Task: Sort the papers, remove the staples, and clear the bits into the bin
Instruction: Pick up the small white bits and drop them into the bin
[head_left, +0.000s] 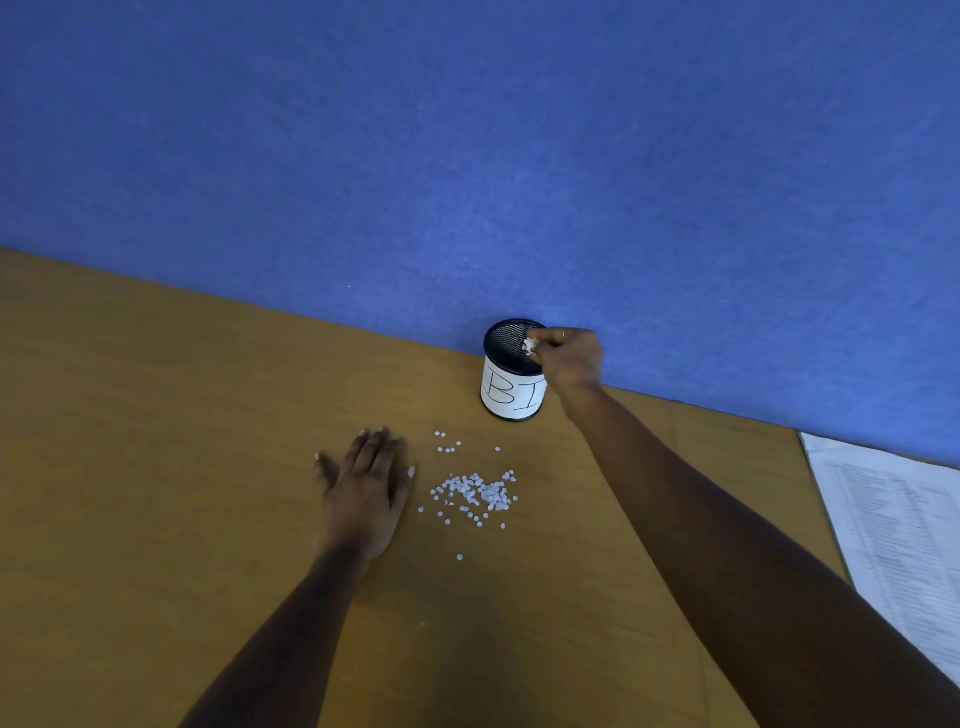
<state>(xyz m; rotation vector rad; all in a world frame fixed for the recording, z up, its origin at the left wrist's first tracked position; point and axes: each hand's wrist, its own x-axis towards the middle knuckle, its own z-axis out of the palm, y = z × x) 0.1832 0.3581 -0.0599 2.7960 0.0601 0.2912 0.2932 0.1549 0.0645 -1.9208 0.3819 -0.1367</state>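
Bin (511, 400): black mesh cup with a white label wrapped round it, hand-lettered "BI", the rest of the word hidden by the wrist. It stands upright at the back of the desk (156, 467), against the blue partition (467, 156). Interior is dark; contents cannot be told. Right hand (569, 358) sits over the bin's right rim, fingertips pinching a small white clump (530, 345) above the open mouth; ring (563, 335) on one finger. In front of the bin, loose paper bits (475, 493) lie scattered on the desk. Left hand (366, 488) lies flat just beside them, fingers straight. Printed sheets (904, 530) lie at the far right, well apart.
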